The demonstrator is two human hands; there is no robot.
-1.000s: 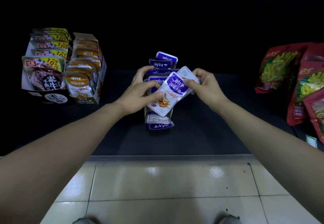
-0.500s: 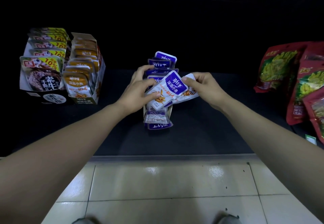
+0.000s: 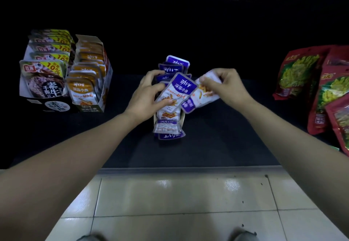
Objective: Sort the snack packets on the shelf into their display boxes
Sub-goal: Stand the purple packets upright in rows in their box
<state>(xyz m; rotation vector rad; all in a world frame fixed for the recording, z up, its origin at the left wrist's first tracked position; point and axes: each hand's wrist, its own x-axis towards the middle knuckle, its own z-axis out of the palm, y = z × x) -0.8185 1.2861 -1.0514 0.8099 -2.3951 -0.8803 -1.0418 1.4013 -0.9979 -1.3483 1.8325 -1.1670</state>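
Observation:
A narrow display box (image 3: 182,120) of purple-and-white fish snack packets stands mid-shelf, with more purple packets (image 3: 174,66) upright behind it and some (image 3: 168,129) slumped over its front. My left hand (image 3: 149,95) grips one purple packet (image 3: 178,91) at the box, thumb on its face. My right hand (image 3: 224,87) pinches a second purple packet (image 3: 200,97), turned sideways just right of the box and overlapping the first one's edge.
At the left stand a display box of orange fish packets (image 3: 87,82) and one of brown-and-yellow packets (image 3: 44,74). Red bags with green snacks (image 3: 306,76) lean at the right. The dark shelf (image 3: 217,142) ends at a front lip above tiled floor.
My hands have split two packets apart: the right hand drew one out to the right and turned it sideways, while the left hand keeps the other at the box.

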